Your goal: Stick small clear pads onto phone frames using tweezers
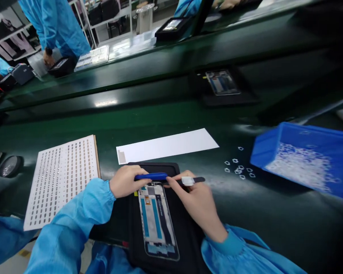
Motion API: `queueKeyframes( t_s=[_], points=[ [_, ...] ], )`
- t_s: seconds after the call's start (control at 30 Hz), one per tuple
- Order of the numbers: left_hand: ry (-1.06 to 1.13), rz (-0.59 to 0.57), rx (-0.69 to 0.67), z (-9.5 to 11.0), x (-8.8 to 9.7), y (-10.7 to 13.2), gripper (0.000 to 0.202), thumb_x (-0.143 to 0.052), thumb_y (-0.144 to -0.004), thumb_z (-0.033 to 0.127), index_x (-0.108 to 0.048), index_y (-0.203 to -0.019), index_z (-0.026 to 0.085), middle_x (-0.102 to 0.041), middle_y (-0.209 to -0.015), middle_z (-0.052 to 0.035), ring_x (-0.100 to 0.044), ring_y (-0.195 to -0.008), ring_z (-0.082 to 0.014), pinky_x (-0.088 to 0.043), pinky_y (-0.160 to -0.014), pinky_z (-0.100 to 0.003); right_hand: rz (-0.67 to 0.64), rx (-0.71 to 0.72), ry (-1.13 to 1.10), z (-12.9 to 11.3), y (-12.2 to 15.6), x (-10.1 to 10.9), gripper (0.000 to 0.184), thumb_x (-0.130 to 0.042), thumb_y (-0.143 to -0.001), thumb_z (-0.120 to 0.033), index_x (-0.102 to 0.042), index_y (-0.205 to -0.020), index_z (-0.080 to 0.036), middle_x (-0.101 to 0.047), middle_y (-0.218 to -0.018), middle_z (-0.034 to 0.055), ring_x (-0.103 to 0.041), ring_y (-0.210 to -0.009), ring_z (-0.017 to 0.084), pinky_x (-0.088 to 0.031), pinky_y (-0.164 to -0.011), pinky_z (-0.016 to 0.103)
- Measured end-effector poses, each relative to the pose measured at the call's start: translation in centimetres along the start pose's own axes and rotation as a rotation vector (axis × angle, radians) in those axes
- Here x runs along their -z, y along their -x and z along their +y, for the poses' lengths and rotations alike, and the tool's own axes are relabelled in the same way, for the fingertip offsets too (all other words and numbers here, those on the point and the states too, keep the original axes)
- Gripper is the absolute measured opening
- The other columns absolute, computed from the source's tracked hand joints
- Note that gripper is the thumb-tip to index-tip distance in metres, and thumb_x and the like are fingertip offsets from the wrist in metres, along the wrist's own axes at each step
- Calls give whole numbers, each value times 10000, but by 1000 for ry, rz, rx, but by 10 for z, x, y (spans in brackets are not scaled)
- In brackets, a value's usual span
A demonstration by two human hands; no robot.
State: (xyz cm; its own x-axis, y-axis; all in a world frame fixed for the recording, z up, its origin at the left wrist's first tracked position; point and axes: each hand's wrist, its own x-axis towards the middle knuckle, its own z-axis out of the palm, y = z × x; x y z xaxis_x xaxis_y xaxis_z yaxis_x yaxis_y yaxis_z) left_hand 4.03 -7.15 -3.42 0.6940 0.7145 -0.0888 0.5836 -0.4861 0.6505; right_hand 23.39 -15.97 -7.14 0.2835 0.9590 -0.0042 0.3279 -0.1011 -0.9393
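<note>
A phone frame with blue strips lies in a black tray in front of me. Above its top end, my left hand is closed on a blue pen-like tool, held almost level. My right hand grips a dark slim tool with white wrap, which looks like tweezers; its tip is hidden by my fingers. The right fingertips meet the right end of the blue tool. Whether they pinch a small part there, I cannot make out.
A white sheet of small parts lies left. Beyond the tray is a white strip. Small clear rings are scattered by a blue bin at right. Another phone frame rests farther back. A co-worker's sleeve shows across the line.
</note>
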Motion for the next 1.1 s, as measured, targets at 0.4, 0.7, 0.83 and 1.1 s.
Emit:
queueKeyframes(
  t_s=[0.4,0.7,0.83,1.1],
  points=[
    [-214,-209,102,10,-3,-15,192,-574,-903,312,-726,-966,213,-732,-891,-19,-678,-819,-196,-469,-665,-253,-4,29,27,0,2,-3,290,-576,-873,-434,-525,-674,-229,-599,-601,5,-635,-590,198,-450,-500,271],
    [-228,-219,122,14,-2,-17,210,-576,-900,321,-732,-983,207,-737,-898,-24,-681,-810,-195,-468,-664,-255,11,81,69,-2,2,-3,277,-557,-893,-413,-522,-692,-226,-585,-611,-1,-598,-547,170,-435,-494,263],
    [-228,-226,129,15,-2,-17,218,-571,-898,324,-730,-996,211,-733,-894,-16,-674,-801,-186,-455,-651,-245,8,74,70,-1,2,-2,273,-561,-894,-425,-545,-714,-221,-604,-623,0,-597,-545,170,-436,-485,260],
    [-266,-221,163,20,-5,-16,186,-599,-878,325,-715,-993,237,-723,-896,8,-668,-823,-185,-450,-653,-252,24,111,81,-3,2,-4,269,-551,-904,-404,-534,-705,-224,-606,-610,-10,-586,-516,161,-417,-464,250]
  ],
)
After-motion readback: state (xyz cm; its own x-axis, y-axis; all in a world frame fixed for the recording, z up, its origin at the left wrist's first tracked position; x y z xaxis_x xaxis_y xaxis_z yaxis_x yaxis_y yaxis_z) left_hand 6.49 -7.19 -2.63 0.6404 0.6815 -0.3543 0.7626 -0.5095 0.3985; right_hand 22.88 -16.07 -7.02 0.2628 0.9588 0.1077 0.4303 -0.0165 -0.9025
